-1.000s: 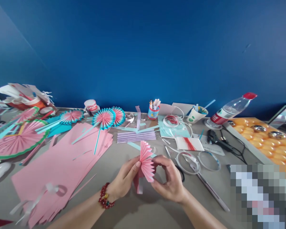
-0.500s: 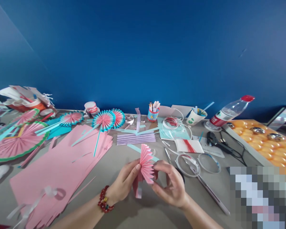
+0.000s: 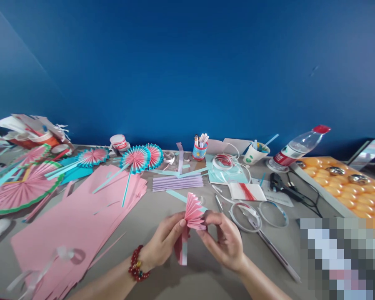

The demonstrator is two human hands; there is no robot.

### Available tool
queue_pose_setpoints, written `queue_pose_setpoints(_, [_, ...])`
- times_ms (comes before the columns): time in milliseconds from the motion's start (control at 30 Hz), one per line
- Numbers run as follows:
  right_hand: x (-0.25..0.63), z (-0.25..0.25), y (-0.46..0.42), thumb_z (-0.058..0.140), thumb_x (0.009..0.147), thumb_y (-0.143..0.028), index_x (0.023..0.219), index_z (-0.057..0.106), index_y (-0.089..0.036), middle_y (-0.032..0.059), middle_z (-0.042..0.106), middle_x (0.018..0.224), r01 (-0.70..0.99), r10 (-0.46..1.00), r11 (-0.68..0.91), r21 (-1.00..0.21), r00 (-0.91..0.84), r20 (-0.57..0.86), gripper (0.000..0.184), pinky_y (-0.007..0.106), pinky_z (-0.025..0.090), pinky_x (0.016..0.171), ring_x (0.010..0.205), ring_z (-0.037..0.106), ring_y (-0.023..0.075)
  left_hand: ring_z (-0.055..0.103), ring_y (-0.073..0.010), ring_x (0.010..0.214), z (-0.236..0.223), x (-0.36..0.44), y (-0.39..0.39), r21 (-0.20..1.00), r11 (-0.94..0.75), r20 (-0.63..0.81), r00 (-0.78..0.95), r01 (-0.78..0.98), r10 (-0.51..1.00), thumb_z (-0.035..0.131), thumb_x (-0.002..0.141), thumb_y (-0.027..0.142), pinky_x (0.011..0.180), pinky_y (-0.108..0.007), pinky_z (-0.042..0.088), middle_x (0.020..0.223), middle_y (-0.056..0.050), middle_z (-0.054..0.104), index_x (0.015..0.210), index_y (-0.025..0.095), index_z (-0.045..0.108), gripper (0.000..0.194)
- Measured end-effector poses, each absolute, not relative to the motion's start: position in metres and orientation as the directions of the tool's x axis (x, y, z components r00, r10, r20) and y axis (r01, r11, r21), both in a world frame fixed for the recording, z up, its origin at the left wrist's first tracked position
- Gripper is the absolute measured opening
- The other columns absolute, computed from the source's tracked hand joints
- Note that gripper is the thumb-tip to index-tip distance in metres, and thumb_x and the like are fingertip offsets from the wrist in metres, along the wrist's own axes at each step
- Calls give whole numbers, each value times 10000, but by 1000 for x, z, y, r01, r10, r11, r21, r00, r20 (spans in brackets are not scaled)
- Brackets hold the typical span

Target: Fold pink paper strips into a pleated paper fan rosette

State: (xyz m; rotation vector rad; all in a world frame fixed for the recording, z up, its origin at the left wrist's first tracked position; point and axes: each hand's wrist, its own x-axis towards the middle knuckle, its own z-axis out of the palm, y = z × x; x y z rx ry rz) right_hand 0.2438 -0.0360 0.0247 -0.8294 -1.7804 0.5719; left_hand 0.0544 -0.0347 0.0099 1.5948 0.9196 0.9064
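A pleated pink paper fan point(image 3: 194, 211) is held above the table between my two hands, its folds partly spread at the top. My left hand point(image 3: 168, 235) pinches it at the gathered middle, thumb on the near side; a red bead bracelet circles that wrist. From below these fingers hangs the fan's folded lower part, with a pale end strip. My right hand point(image 3: 224, 238) has thumb and forefinger closed on the fan's right edge. Behind the fan lie a light-blue paper strip point(image 3: 176, 195) and purple pleated paper point(image 3: 178, 182).
Pink paper sheets point(image 3: 78, 216) cover the left side, with finished paper fans point(image 3: 135, 159) behind. Toward the right are a white cord ring point(image 3: 232, 213), a utility knife point(image 3: 279, 256), a glue gun point(image 3: 283, 186), a bottle point(image 3: 296, 148) and a pencil cup point(image 3: 200, 151).
The fan's spread folds have drawn closer together, their lower right edge moving up. My left hand keeps its pinch at the middle, and my right hand stays on the edge.
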Motion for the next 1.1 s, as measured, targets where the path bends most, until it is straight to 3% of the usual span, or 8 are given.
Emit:
queue_pose_setpoints(167, [246, 17, -36, 614, 842, -107, 971, 542, -241, 1, 624, 786, 256, 801, 598, -759, -176, 572, 200, 251, 501, 658, 684, 606, 142, 548, -148, 672, 9, 55, -33, 964, -236, 154, 461, 124, 874, 391, 994, 411, 674, -230, 421, 672, -22, 595, 910, 146, 627, 365])
queue_pose_setpoints(367, [244, 15, -35, 634, 856, -158, 943, 551, -236, -6, 581, 779, 244, 849, 526, -815, -97, 519, 143, 228, 493, 625, 661, 574, 126, 526, -130, 647, 4, 56, -32, 936, -316, 214, 460, 157, 862, 394, 995, 378, 642, -219, 397, 705, -34, 592, 815, 141, 612, 369])
queue_pose_setpoints(500, [241, 18, -30, 775, 759, -292, 1105, 540, -245, 34, 611, 954, 172, 904, 426, -888, -56, 423, 421, 260, 520, 722, 823, 615, 170, 529, -136, 667, 4, 57, -32, 916, -359, 244, 459, 180, 854, 381, 999, 363, 645, -220, 395, 734, -43, 600, 817, 147, 607, 361])
queue_pose_setpoints(600, [239, 17, -29, 832, 688, -392, 1215, 557, -237, 89, 625, 1140, 80, 933, 300, -950, -233, 275, 614, 319, 520, 849, 1008, 619, 240, 528, -139, 669, 5, 58, -33, 906, -393, 279, 476, 158, 834, 371, 1001, 365, 651, -225, 396, 730, -47, 600, 804, 150, 600, 371])
queue_pose_setpoints(700, [237, 15, -30, 780, 756, -406, 1127, 640, -224, 79, 673, 1047, -26, 932, 173, -985, -319, 172, 437, 308, 536, 773, 902, 653, 221, 537, -138, 663, 7, 58, -34, 919, -376, 267, 517, 118, 813, 359, 1004, 376, 651, -217, 403, 703, -42, 598, 804, 148, 611, 394])
queue_pose_setpoints(833, [238, 14, -30, 714, 833, -361, 919, 728, -218, 55, 699, 874, -105, 939, 230, -968, -236, 249, 168, 321, 521, 770, 817, 654, 202, 556, -128, 661, 10, 58, -35, 935, -330, 213, 542, 128, 813, 344, 1012, 372, 662, -204, 408, 705, -45, 627, 753, 148, 647, 457])
queue_pose_setpoints(1000, [240, 18, -26, 670, 874, -284, 893, 749, -245, 44, 729, 832, -28, 907, 366, -930, -214, 364, 91, 316, 503, 773, 798, 648, 190, 610, -146, 703, 13, 60, -34, 951, -279, 167, 539, 133, 826, 338, 1014, 389, 718, -221, 426, 739, -61, 703, 803, 149, 697, 480])
queue_pose_setpoints(1100, [241, 20, -26, 662, 877, -310, 896, 735, -219, 50, 716, 819, 2, 914, 352, -936, -217, 343, 118, 304, 506, 741, 772, 647, 188, 616, -151, 676, 13, 61, -32, 965, -223, 113, 546, 138, 830, 322, 1012, 421, 694, -225, 432, 725, -66, 714, 796, 142, 709, 524])
